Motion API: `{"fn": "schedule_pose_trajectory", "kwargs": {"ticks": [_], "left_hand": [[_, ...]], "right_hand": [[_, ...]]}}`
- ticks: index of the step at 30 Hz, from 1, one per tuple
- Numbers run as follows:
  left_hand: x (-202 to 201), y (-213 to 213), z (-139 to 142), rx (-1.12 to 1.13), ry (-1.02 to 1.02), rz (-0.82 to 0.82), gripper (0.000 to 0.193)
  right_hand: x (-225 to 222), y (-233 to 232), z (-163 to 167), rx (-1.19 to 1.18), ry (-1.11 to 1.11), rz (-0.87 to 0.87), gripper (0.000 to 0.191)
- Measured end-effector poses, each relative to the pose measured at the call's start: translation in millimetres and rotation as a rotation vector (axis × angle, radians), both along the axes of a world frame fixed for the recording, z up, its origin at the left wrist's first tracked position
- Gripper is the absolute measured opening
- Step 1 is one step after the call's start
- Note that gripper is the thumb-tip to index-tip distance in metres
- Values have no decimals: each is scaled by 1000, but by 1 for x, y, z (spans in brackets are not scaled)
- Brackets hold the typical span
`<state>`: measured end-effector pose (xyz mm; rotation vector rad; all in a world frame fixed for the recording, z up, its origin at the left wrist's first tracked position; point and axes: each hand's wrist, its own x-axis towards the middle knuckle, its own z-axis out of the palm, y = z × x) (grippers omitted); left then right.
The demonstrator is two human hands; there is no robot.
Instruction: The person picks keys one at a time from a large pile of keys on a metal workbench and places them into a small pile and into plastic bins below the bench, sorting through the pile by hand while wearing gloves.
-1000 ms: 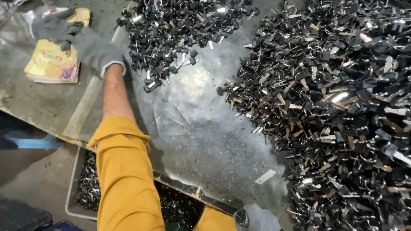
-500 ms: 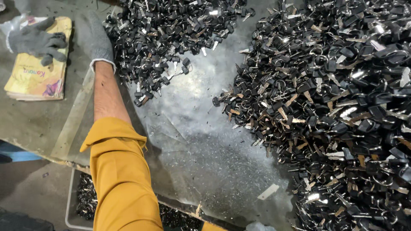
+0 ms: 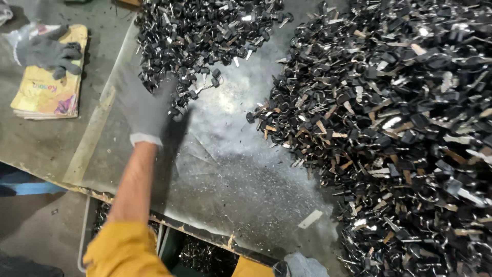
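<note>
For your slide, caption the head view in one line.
Gloved left hand reaches the smaller pile of black-headed keys on a metal sheet.

Big metal-sheet worktable (image 3: 230, 179), dull grey & scuffed, fine glittery filings scattered over the bare middle strip. On it, two heaps of small black-and-silver key-like metal parts — the smaller pile (image 3: 205, 31) sits at the far side, the much bigger pile (image 3: 400, 143) covers nearly the whole right side, w/ tan bits mixed in. A bare lane runs between them. One pale flat strip (image 3: 310, 219) lies alone on the sheet near the front edge. Left of the sheet the surface is plain grey; a yellow booklet (image 3: 48, 87) lies flat there w/ a spare grey glove (image 3: 48, 51) resting on top of it.
</note>
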<state>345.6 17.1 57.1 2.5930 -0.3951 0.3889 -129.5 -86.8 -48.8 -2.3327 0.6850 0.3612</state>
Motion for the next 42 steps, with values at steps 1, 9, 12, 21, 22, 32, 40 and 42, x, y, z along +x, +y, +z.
{"fn": "schedule_pose_trajectory", "kwargs": {"ticks": [1, 9, 12, 21, 22, 32, 40, 42], "left_hand": [[-20, -1, -3, 86, 119, 12, 123], [-1, -84, 26, 95, 292, 174, 136], [-4, -94, 33, 32, 51, 207, 127], [-131, -81, 9, -619, -109, -78, 19], [-162, -77, 5, -631, 12, -98, 19], [-406, -62, -9, -243, 264, -894, 45], [-391, -70, -43, -25, 149, -922, 24], [-385, -62, -47, -48, 74, -892, 18]], "right_hand": [[2, 0, 1, 23, -33, -3, 22], [19, 6, 23, -49, -147, 78, 31], [21, 3, 37, -177, -208, -130, 33], [17, -12, 67, 56, -508, -24, 23], [11, -10, 70, 87, -498, -94, 26], [-89, -39, 118, -3, 4, -210, 32], [-84, -55, 106, -175, -140, -251, 37], [-74, -57, 100, -225, -208, -265, 34]]}}
